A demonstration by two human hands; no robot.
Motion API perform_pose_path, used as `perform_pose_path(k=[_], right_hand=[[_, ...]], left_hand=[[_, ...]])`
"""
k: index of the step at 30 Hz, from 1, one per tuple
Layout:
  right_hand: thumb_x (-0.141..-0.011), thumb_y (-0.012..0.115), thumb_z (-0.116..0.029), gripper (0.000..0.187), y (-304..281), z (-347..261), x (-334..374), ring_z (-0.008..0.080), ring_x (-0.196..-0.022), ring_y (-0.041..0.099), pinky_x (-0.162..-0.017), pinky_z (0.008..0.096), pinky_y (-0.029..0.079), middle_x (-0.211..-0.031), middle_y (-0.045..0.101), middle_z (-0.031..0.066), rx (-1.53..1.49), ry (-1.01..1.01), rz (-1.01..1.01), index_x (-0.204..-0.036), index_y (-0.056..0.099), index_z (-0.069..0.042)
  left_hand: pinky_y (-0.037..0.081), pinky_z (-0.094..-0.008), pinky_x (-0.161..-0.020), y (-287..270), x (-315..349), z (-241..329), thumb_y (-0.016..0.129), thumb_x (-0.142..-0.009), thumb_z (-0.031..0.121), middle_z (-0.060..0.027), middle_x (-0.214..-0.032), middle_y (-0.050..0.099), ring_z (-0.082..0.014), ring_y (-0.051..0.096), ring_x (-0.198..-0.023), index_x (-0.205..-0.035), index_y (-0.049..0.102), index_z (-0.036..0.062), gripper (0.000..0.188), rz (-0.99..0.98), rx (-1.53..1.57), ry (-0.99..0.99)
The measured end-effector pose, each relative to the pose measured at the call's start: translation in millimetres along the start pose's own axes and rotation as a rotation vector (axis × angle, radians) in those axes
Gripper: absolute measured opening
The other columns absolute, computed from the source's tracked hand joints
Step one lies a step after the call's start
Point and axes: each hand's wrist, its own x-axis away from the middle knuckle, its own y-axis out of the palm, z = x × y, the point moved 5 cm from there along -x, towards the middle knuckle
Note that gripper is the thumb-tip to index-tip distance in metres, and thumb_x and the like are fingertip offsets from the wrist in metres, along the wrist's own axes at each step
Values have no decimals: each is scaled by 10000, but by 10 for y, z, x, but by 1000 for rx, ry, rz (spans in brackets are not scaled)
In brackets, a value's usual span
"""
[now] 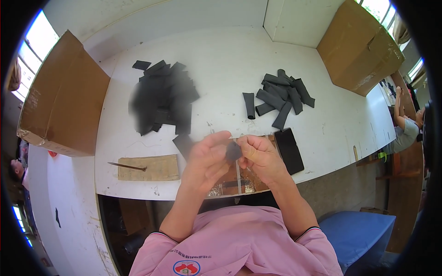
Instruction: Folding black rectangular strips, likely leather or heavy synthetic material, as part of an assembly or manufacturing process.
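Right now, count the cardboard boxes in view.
2: one box at the table's left end, one box at its far right. Others may be out of view.

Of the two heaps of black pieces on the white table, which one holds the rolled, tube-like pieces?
The heap on the person's right, beyond the right hand: its pieces are rolled into tubes. The larger left heap holds flat sheets.
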Motion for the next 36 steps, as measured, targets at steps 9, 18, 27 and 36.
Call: perform_pose_path(k=[9,18,27,36], right_hand=[[-848,491,-209,186,47,-21,-6,56,-570,439,-552,205,372,-638,478,-19,51,-15,6,-735,508,-62],[-845,497,-200,192,46,-145,-46,64,-586,437,-573,207,368,-638,476,-14,175,27,-78,-723,502,-52],[-838,499,-162,172,69,-245,-151,52,-625,418,-593,205,362,-667,466,-27,160,-89,-208,-719,508,-38],[-813,494,-133,136,-370,518,11,43,-630,421,-569,190,358,-665,474,-18,275,107,112,-744,507,-16]], left_hand=[[251,-179,-344,-144,9,-73,444,-832,5,-129,-817,560,-30,337,-352,-1133,394,-34,308,-14,126,-20],[241,-179,-356,-26,23,-107,452,-840,43,-112,-842,560,-31,316,-357,-1159,376,-1,331,-150,259,-27],[236,-165,-356,286,128,-47,508,-809,17,-80,-790,554,-25,301,-363,-1146,375,-1,362,-74,-226,236],[254,-177,-363,-394,138,-464,507,-813,33,-35,-719,504,-33,318,-370,-1099,399,5,308,132,-155,83]])
